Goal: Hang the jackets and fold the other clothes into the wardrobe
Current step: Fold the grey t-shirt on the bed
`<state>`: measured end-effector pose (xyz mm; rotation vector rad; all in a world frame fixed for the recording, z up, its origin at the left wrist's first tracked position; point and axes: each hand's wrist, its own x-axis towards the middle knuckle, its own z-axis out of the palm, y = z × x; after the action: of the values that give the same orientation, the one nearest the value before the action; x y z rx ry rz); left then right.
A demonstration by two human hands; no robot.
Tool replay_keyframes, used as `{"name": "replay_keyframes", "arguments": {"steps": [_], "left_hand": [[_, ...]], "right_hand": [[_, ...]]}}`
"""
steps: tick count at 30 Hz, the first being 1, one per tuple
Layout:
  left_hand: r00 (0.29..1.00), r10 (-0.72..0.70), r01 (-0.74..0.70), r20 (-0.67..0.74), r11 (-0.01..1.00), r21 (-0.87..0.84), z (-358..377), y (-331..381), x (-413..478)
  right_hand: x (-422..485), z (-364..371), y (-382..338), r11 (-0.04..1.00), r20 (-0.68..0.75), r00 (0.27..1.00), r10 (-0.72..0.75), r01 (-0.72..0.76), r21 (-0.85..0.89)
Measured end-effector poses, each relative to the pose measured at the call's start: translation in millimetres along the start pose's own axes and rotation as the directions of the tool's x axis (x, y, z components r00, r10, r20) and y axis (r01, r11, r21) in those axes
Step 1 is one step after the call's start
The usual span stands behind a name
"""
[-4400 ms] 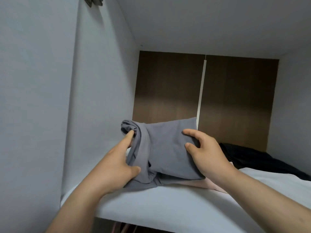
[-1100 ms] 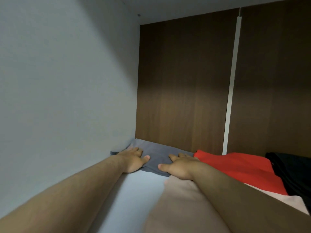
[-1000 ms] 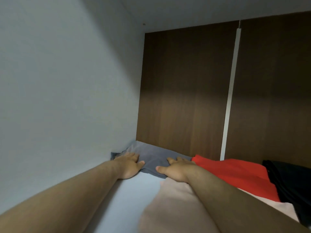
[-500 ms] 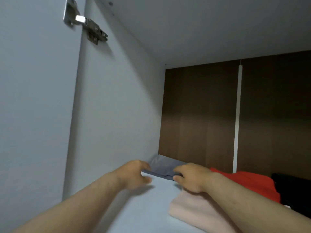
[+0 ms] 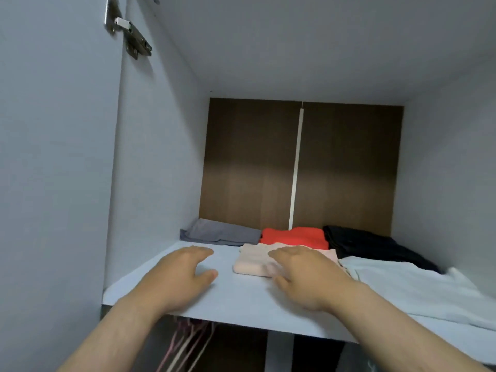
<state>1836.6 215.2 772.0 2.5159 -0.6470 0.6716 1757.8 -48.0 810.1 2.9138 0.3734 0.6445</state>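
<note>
Left hand (image 5: 182, 275) & right hand (image 5: 303, 275), loosely spread, empty (right blurry, prob. so), have drawn off folded grey cloth garment (image 5: 220, 233), now stowed far left.

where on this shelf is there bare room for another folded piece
Bare shelf lies front left, between the left wall, the grey garment behind and the pink garment; the left hand hovers there. Crowded: red garment and black garment at the back, light blue garment on the right.

Head view, close, facing wardrobe shelf (image 5: 241, 299), perhaps tilted upward
</note>
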Motion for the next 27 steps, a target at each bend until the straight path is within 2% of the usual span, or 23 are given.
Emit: {"name": "replay_keyframes", "arguments": {"steps": [5, 15, 21, 27], "left_hand": [[0.995, 0.090, -0.087, 0.048, 0.995, -0.052, 4.7, 27.3, -42.5], [0.946, 0.296, -0.273, 0.133, 0.948, -0.162, 15.9, 101.4, -121.9], [0.869, 0.444, -0.405, 0.218, 0.892, -0.200, 11.0, 172.1, -173.6], [0.769, 0.601, -0.491, 0.219, 0.774, -0.399, 11.8, 280.0, -264.7]], "right_hand": [[-82.9, -4.5, -26.3, 0.992, -0.002, 0.992, 0.127, -0.127, -0.026], [-228.7, -64.6, -34.7, 0.936, 0.002, 0.938, 0.346, -0.345, -0.070], [-339.9, -103.2, -48.0, 0.854, -0.007, 0.876, 0.483, -0.472, -0.220], [-475.4, -142.0, -87.9, 0.763, 0.017, 0.777, 0.629, -0.613, -0.206]]}}
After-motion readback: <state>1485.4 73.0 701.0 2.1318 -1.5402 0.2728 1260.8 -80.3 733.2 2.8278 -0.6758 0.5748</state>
